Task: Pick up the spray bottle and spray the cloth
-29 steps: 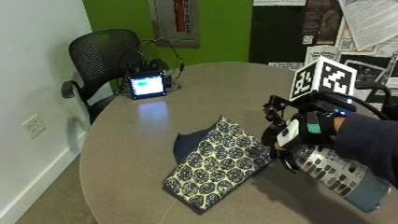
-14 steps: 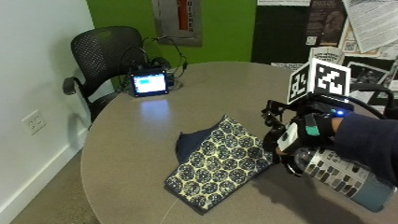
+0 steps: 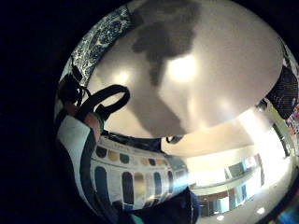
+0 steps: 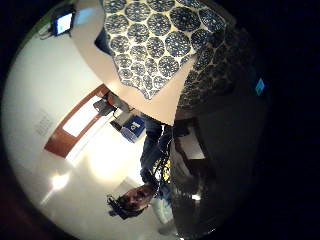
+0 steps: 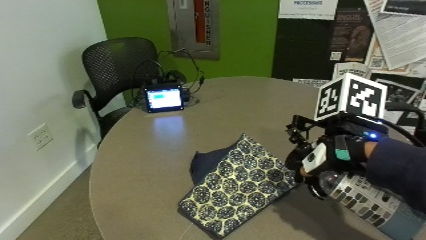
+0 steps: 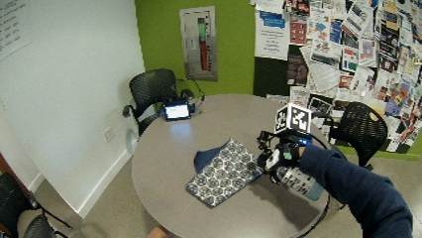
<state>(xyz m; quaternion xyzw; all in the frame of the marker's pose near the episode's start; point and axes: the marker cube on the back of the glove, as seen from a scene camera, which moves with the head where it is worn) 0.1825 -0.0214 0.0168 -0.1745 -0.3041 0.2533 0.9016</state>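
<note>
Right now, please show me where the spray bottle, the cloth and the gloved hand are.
spray bottle [image 5: 363, 198]: outside view, patterned body.
cloth [image 5: 239, 187]: outside view, middle of patterned top.
right hand [image 5: 326, 155]: outside view, back of glove.

R hand [image 5: 324, 159] raised off table, fingers curled, arm extended.

1. Room evenly lit from overhead; soft shadows on the table [image 5: 153, 165].
2. Bright glare patches on the table in the little-finger palm view.
3. Thumb-side palm view dim, partly dark.
</note>
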